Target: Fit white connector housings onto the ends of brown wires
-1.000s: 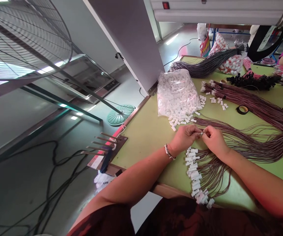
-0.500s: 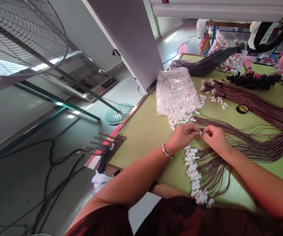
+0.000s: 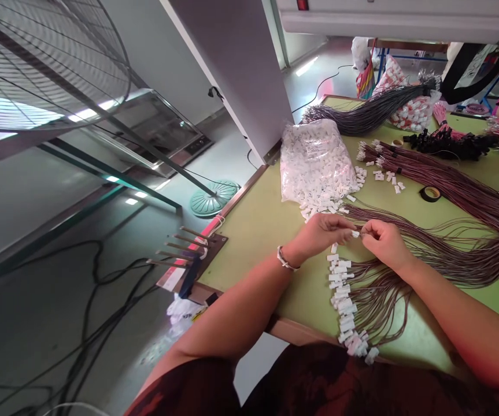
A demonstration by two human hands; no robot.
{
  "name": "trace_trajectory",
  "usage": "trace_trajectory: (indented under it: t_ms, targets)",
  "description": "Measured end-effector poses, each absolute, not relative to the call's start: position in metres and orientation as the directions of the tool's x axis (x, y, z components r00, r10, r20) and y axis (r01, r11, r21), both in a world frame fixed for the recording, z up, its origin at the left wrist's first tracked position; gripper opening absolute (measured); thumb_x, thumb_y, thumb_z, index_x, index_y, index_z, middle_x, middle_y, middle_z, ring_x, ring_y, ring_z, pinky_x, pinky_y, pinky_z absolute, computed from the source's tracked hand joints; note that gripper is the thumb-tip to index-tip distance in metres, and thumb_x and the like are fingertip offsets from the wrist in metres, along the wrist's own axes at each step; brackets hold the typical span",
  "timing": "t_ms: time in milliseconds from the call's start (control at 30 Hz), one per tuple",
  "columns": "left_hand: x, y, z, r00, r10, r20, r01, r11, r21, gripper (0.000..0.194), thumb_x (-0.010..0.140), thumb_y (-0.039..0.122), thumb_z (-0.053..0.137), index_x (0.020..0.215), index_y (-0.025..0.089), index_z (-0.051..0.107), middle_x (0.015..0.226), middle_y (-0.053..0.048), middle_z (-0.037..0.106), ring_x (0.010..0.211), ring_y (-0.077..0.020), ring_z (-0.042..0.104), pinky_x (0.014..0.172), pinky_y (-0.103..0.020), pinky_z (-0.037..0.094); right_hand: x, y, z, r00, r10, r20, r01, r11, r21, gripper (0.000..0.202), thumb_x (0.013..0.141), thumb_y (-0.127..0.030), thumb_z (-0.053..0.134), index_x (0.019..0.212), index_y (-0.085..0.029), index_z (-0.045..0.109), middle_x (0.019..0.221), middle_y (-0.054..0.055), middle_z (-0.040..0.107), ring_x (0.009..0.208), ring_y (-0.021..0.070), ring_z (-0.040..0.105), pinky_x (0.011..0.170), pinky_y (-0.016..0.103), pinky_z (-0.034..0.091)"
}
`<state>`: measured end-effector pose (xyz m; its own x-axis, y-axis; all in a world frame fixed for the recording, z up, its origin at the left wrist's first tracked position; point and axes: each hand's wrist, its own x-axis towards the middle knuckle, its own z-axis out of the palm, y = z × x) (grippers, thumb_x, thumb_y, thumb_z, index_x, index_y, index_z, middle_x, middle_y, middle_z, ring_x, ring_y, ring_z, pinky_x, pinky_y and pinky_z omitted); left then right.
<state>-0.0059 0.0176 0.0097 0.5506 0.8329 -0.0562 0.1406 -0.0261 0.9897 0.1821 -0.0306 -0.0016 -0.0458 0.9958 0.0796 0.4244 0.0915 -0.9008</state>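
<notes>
Between the fingertips of my left hand [image 3: 325, 232] is a small white plastic connector [image 3: 355, 234], held in a pinch. My right hand [image 3: 383, 241], also closed, pinches a thin brown wire right beside the connector; the wire's tip is too small to make out. Below my hands, a column of white connectors [image 3: 343, 306] on brown wires lies along the table's near side. A loose bundle of brown wires [image 3: 457, 254] runs from beyond my hands to the right. Past my left hand, loose white connectors spill from a clear plastic bag [image 3: 314, 153].
A black tape roll [image 3: 430, 193] lies by a tied brown wire bundle [image 3: 457, 173]. Farther back are a dark wire bundle [image 3: 362, 110] and black connectors [image 3: 453, 143]. A pronged rack [image 3: 197, 254] sits on the left edge; a fan [image 3: 50, 63] stands beyond. A person's arm shows far right.
My left hand has shifted slightly, its fingers straighter, and the white connector shows more plainly. My right hand stays close to it. The whole view has moved a little.
</notes>
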Motion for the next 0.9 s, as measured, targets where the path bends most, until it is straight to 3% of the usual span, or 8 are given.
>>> trace_trajectory:
  t_ms: [100, 200, 267, 333, 500, 633, 733, 900]
  targets:
    - [-0.022, 0.026, 0.023, 0.436, 0.899, -0.053, 0.391, -0.136, 0.910, 0.036, 0.075, 0.045, 0.063, 0.091, 0.014, 0.065, 0.069, -0.004, 0.064, 0.055, -0.0106, 0.054, 0.049, -0.022, 0.042, 0.188, -0.031, 0.006, -0.225, 0.968, 0.107, 0.389, 0.190, -0.902, 0.008, 0.069, -0.020, 0.051, 0.063, -0.018, 0.056, 0.053, -0.004, 0.048, 0.049, 0.0085, 0.039, 0.047, 0.022, 0.030]
    - [-0.026, 0.026, 0.024, 0.472, 0.875, -0.111, 0.702, -0.297, 0.648, 0.028, 0.068, 0.043, 0.068, 0.067, 0.016, 0.063, 0.060, -0.003, 0.060, 0.053, -0.0116, 0.049, 0.050, -0.023, 0.036, 0.191, -0.029, 0.011, -0.508, 0.846, 0.165, 0.402, 0.402, -0.823, 0.011, 0.072, -0.018, 0.054, 0.064, -0.018, 0.061, 0.062, -0.001, 0.056, 0.058, 0.0106, 0.049, 0.056, 0.023, 0.038]
    - [-0.020, 0.021, 0.019, 0.511, 0.850, -0.132, 0.769, -0.383, 0.512, 0.022, 0.064, 0.038, 0.071, 0.063, 0.017, 0.063, 0.061, -0.003, 0.060, 0.054, -0.0131, 0.048, 0.052, -0.025, 0.035, 0.190, -0.025, 0.010, -0.524, 0.828, 0.200, 0.452, 0.470, -0.758, 0.017, 0.077, -0.019, 0.054, 0.062, -0.018, 0.062, 0.067, 0.001, 0.059, 0.064, 0.0122, 0.053, 0.063, 0.024, 0.041]
    - [-0.013, 0.016, 0.013, 0.521, 0.848, -0.102, 0.776, -0.420, 0.470, 0.012, 0.065, 0.029, 0.069, 0.064, 0.018, 0.065, 0.063, -0.004, 0.060, 0.056, -0.0146, 0.048, 0.054, -0.026, 0.034, 0.187, -0.019, 0.005, -0.386, 0.890, 0.240, 0.568, 0.435, -0.699, 0.019, 0.082, -0.021, 0.051, 0.068, -0.018, 0.064, 0.073, 0.003, 0.061, 0.068, 0.0133, 0.055, 0.066, 0.026, 0.042]
    - [-0.012, 0.019, 0.006, 0.528, 0.849, -0.035, 0.674, -0.393, 0.625, 0.012, 0.060, 0.008, 0.060, 0.055, 0.019, 0.063, 0.054, -0.001, 0.057, 0.050, -0.0124, 0.043, 0.054, -0.026, 0.034, 0.175, -0.007, -0.014, -0.298, 0.917, 0.266, 0.845, 0.383, -0.374, 0.010, 0.082, -0.021, 0.058, 0.084, -0.019, 0.067, 0.089, 0.008, 0.061, 0.086, 0.0206, 0.053, 0.070, 0.031, 0.042]
    - [-0.027, 0.033, 0.011, 0.416, 0.910, -0.001, 0.536, -0.244, 0.808, 0.008, 0.065, 0.015, 0.062, 0.061, 0.019, 0.068, 0.056, 0.000, 0.061, 0.053, -0.0124, 0.049, 0.054, -0.024, 0.037, 0.167, -0.008, -0.019, -0.340, 0.890, 0.304, 0.885, 0.413, -0.217, 0.015, 0.086, -0.018, 0.052, 0.077, -0.018, 0.064, 0.083, 0.010, 0.058, 0.084, 0.0224, 0.049, 0.075, 0.035, 0.041]
    - [-0.034, 0.040, 0.016, 0.319, 0.946, -0.065, 0.423, -0.081, 0.903, 0.013, 0.071, 0.028, 0.065, 0.069, 0.016, 0.071, 0.054, 0.000, 0.060, 0.050, -0.0103, 0.048, 0.049, -0.023, 0.036, 0.168, -0.011, -0.015, -0.357, 0.841, 0.407, 0.826, 0.488, -0.283, 0.017, 0.088, -0.016, 0.044, 0.079, -0.017, 0.059, 0.085, 0.011, 0.058, 0.087, 0.0227, 0.049, 0.081, 0.036, 0.040]
    - [-0.024, 0.039, 0.013, 0.315, 0.903, -0.292, 0.023, 0.300, 0.954, 0.023, 0.066, 0.029, 0.076, 0.073, 0.011, 0.065, 0.057, -0.001, 0.062, 0.051, -0.0078, 0.057, 0.052, -0.019, 0.045, 0.176, -0.016, -0.010, -0.137, 0.886, 0.443, 0.687, 0.408, -0.602, 0.009, 0.086, -0.020, 0.044, 0.083, -0.019, 0.053, 0.081, 0.006, 0.059, 0.073, 0.0171, 0.053, 0.067, 0.029, 0.042]
